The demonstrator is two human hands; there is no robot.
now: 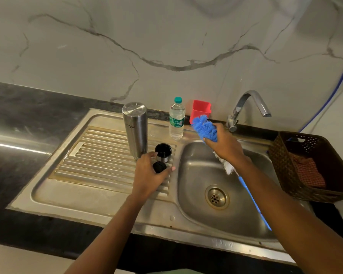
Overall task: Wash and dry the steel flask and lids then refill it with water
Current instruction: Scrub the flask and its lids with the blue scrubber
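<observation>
Fingers [151, 155] of the left hand [147, 176] are curled round the small black round lid [159, 167], the right hand [227, 146] clamped on the blue bristled brush [204, 126]; scrubbing is advised over the steel sink [188, 161].

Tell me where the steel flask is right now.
In the head view, the steel flask stands on the drainboard, left of the basin, with the water bottle to its right.

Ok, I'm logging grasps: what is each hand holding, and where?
The left hand grips the small black round lid by its sides; right hand grips the blue bottle brush around its bristles.
</observation>
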